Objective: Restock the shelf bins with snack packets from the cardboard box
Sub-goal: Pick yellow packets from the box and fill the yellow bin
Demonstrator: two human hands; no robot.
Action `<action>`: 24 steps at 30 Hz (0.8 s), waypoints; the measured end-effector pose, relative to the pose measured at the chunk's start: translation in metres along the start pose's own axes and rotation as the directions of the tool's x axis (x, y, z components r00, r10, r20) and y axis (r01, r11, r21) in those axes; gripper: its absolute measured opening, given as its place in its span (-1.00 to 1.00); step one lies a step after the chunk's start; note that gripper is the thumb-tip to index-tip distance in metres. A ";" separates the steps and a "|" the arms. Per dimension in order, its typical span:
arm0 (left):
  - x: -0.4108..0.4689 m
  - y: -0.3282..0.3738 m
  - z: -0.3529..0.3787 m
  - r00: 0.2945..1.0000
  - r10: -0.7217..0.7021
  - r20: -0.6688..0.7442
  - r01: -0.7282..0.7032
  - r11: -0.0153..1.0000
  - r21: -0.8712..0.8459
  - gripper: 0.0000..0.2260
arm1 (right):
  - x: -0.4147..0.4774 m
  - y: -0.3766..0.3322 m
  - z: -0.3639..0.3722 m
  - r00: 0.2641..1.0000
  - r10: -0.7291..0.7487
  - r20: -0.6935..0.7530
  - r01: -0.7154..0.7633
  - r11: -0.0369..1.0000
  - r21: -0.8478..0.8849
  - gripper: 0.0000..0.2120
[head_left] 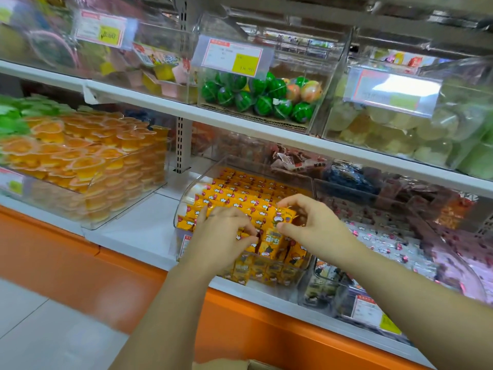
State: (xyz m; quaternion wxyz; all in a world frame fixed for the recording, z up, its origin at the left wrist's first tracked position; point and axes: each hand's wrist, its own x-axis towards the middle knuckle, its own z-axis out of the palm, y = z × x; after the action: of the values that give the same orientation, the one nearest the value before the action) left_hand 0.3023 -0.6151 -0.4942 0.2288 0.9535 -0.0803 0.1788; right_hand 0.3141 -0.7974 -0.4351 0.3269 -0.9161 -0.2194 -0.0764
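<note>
Both hands work at the front of a clear shelf bin (190,188) on the lower white shelf (133,231), which is packed with yellow snack packets (240,194). In the rear rows the packets stand on edge, side by side in lines running from the front left to the back right, tops tilted away toward the back of the shelf. At the front wall they stand upright, long axis vertical and printed faces toward the camera. The right hand (309,225) comes in from the right; its thumb and forefinger curl toward each other and pinch the top end of one upright packet (273,237), whose length runs straight down into the front row. The left hand (221,237) lies just beside it, palm down, its fingers (241,218) bent with the tips sunk among the packets; I cannot tell if they grip one or only press on them. The corner of the cardboard box (257,365) shows at the bottom edge, below the forearms. To the left sits a bin of orange jelly cups (80,161), and to the right one of pink-and-white packets (386,241). On the shelf above, a bin holds green striped balls (226,96) behind a price tag (234,57). The shelf base (80,252) is orange.
</note>
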 end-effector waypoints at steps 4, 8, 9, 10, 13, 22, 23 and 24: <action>0.002 0.004 -0.006 0.993 0.016 -0.120 -0.039 0.982 -0.187 -0.82 | -0.001 -0.003 -0.005 0.985 0.085 -0.147 -0.043 0.961 0.273 -0.76; 0.004 0.022 -0.026 0.986 -0.157 -0.061 0.082 0.763 -0.641 -0.75 | -0.007 -0.002 -0.009 0.955 0.216 -0.201 -0.068 0.825 0.561 -0.77; 0.005 0.022 -0.027 0.983 -0.183 -0.026 0.117 0.725 -0.679 -0.69 | -0.008 -0.002 -0.008 0.960 0.210 -0.186 -0.068 0.818 0.571 -0.76; 0.005 0.021 -0.027 0.979 -0.204 0.025 0.160 0.681 -0.714 -0.63 | -0.011 -0.002 -0.006 0.966 0.193 -0.173 -0.064 0.825 0.561 -0.75; 0.002 0.018 -0.023 0.924 -0.267 0.273 0.369 0.435 -0.821 -0.49 | -0.018 -0.002 -0.002 0.978 0.122 -0.170 -0.019 0.861 0.509 -0.74; 0.003 0.030 -0.030 0.990 -0.136 0.047 0.134 0.753 -0.645 -0.81 | -0.019 0.002 0.002 0.999 -0.031 -0.036 0.031 1.000 -0.004 -0.64; 0.003 0.032 -0.031 0.994 -0.108 0.025 0.099 0.765 -0.637 -0.81 | -0.018 0.000 0.003 0.999 -0.036 -0.012 0.036 0.999 -0.010 -0.63; 0.003 0.033 -0.032 0.996 -0.090 -0.001 0.070 0.777 -0.625 -0.81 | -0.016 -0.001 0.005 0.999 -0.046 0.003 0.046 0.999 -0.006 -0.64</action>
State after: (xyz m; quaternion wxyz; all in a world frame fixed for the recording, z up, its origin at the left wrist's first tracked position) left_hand 0.2873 -0.6298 -0.4529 0.5400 0.8237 -0.0909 0.1468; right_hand 0.2994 -0.7990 -0.4423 0.3219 -0.9119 -0.2406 -0.0833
